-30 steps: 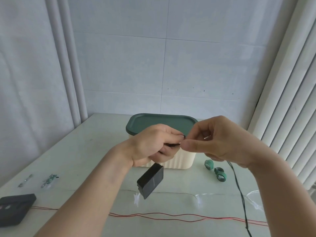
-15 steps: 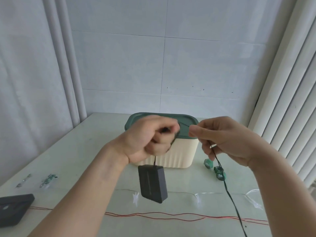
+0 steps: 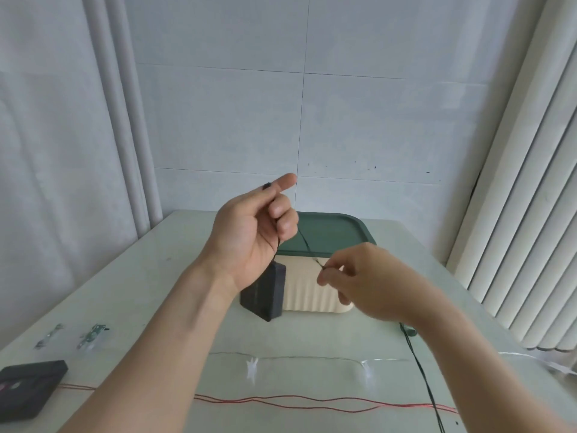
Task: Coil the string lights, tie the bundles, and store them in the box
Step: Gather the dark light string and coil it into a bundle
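Observation:
My left hand (image 3: pixel 254 228) is raised in front of the box, palm toward me, fingers curled round loops of dark green string-light wire (image 3: pixel 304 242). A black battery pack (image 3: pixel 268 292) dangles from that wire just below the hand. My right hand (image 3: pixel 359 276) is lower and to the right, pinching the same wire between thumb and fingertips. The wire runs on behind my right forearm and down across the table (image 3: pixel 420 367). The cream ribbed box (image 3: pixel 312 295) with its dark green lid (image 3: pixel 331 232) stands closed behind both hands.
A red string-light wire (image 3: pixel 281 404) and a clear wire with clear lights (image 3: pixel 312 359) lie across the near table. Another black battery pack (image 3: pixel 28 385) sits at the left edge, with small clear packets (image 3: pixel 90 334) beyond it. Blinds hang at the right.
My left hand has lifted and turned palm-up with the wire round its fingers. My right hand has dropped lower, still pinching the wire. The battery pack has risen with the hand.

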Motion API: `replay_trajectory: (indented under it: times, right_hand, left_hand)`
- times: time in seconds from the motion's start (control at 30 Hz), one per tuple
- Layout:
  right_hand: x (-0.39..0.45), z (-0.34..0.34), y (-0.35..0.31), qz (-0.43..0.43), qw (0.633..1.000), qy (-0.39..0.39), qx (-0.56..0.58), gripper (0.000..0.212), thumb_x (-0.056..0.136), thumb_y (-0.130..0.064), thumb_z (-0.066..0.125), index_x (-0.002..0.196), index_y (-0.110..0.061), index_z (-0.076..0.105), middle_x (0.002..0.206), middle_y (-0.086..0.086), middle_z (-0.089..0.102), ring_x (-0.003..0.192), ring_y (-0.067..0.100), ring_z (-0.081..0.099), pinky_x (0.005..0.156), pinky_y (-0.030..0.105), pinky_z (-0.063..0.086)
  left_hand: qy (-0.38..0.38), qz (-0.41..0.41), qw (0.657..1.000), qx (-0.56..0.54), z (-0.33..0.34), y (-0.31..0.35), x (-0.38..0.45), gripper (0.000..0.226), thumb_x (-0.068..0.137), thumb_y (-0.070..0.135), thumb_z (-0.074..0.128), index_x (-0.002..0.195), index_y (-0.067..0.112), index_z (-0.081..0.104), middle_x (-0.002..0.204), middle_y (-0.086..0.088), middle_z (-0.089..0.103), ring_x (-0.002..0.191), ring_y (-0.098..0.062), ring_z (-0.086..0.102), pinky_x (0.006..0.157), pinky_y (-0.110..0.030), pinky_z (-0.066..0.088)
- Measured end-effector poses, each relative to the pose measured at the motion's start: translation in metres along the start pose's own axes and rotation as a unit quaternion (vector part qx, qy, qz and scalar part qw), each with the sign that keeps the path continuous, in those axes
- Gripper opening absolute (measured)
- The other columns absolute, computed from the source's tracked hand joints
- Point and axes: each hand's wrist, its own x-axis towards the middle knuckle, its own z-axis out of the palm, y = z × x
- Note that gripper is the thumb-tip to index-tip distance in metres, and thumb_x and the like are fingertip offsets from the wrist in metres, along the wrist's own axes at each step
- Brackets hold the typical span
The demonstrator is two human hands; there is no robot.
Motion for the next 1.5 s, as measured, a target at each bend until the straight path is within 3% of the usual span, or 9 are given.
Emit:
replay_trajectory:
  times: [0.23,0.37,0.53,0.67,0.83,1.0,1.13,1.27,1.5]
  right_hand:
    - [-0.014,0.008,-0.015,-0.073,0.987,-0.040,-0.139,0.029,0.093,-0.007,0.045,0.071,-0.023,0.054,0.077,-0.007,0.047,0.066,0.008,0.041,0.059,0.026,0.036]
    - [-0.022,-0.001,-0.020,-0.112,0.985,0.056,-0.118,0.031,0.092,-0.006,0.052,0.097,-0.026,0.075,0.106,-0.012,0.068,0.084,0.015,0.058,0.073,0.033,0.052]
    - [-0.026,-0.012,-0.020,-0.065,0.984,0.156,0.057,0.011,0.080,-0.019,0.077,0.080,-0.030,0.078,0.074,-0.007,0.074,0.052,-0.002,0.059,0.048,0.012,0.047]
    - [-0.017,-0.011,-0.010,-0.053,0.982,0.171,0.055,0.023,0.072,-0.032,0.085,0.074,-0.023,0.064,0.062,-0.006,0.068,0.046,0.001,0.050,0.040,0.012,0.037]
    - [-0.017,-0.033,0.004,-0.033,0.990,-0.021,0.133,0.044,0.058,-0.056,0.086,0.081,-0.023,0.067,0.069,0.000,0.070,0.051,0.013,0.057,0.058,0.032,0.045]
    - [-0.027,-0.050,0.021,-0.006,0.980,-0.184,0.080,0.016,0.090,-0.033,0.069,0.089,-0.016,0.069,0.059,0.001,0.061,0.048,0.019,0.048,0.052,0.029,0.042]
    - [-0.019,-0.050,0.021,-0.057,0.969,-0.046,0.236,0.024,0.096,-0.030,0.061,0.083,-0.015,0.073,0.053,-0.008,0.035,0.048,0.011,0.027,0.045,0.018,0.026]
    - [-0.008,-0.037,0.020,-0.056,0.982,0.057,0.173,0.027,0.092,-0.043,0.063,0.083,-0.021,0.075,0.050,-0.013,0.040,0.054,0.017,0.031,0.057,0.030,0.030]
    - [-0.005,-0.026,0.017,-0.045,0.973,0.017,0.227,0.043,0.096,-0.051,0.055,0.083,-0.015,0.074,0.053,-0.001,0.046,0.050,0.020,0.033,0.052,0.028,0.032]
  left_hand:
    - [-0.052,-0.041,0.976,0.208,0.004,-0.017,-0.005,0.027,0.107,0.012,0.037,0.122,-0.002,0.055,0.099,-0.021,0.073,0.099,-0.035,0.071,0.088,-0.048,0.056]
    - [-0.071,-0.076,0.935,0.338,0.008,-0.029,-0.008,0.025,0.107,0.012,0.040,0.120,0.006,0.061,0.098,-0.004,0.076,0.082,-0.013,0.071,0.075,-0.030,0.054]
    - [-0.121,-0.122,0.927,0.334,0.017,-0.027,-0.014,0.036,0.106,0.013,0.043,0.082,0.006,0.068,0.068,-0.005,0.068,0.057,-0.020,0.066,0.048,-0.024,0.049]
    - [-0.142,-0.160,0.900,0.380,0.012,-0.023,-0.013,0.028,0.105,0.012,0.040,0.086,-0.001,0.058,0.053,-0.006,0.060,0.040,-0.020,0.042,0.042,-0.024,0.021]
    - [-0.201,-0.218,0.883,0.364,0.006,-0.010,-0.012,0.050,0.105,0.014,0.038,0.060,0.016,0.060,0.056,0.002,0.024,0.051,-0.012,0.009,0.043,-0.023,0.006]
    - [-0.127,-0.180,0.914,0.341,-0.010,0.000,-0.007,0.037,0.104,0.018,0.040,0.104,-0.003,0.071,0.060,0.003,0.023,0.050,-0.011,0.014,0.046,-0.022,0.008]
    - [-0.188,-0.198,0.896,0.351,-0.012,0.005,-0.009,0.051,0.105,0.036,0.038,0.106,-0.004,0.070,0.060,0.001,0.019,0.049,-0.014,0.012,0.044,-0.021,0.012]
    - [-0.259,-0.209,0.884,0.328,-0.009,0.006,-0.011,0.051,0.096,0.047,0.044,0.093,0.007,0.075,0.057,0.004,0.016,0.044,-0.011,0.012,0.043,-0.020,0.016]
    - [-0.146,-0.158,0.970,0.112,-0.008,0.005,-0.005,0.032,0.096,0.032,0.049,0.068,0.020,0.060,0.052,0.010,0.014,0.040,-0.008,0.010,0.038,-0.021,0.010]
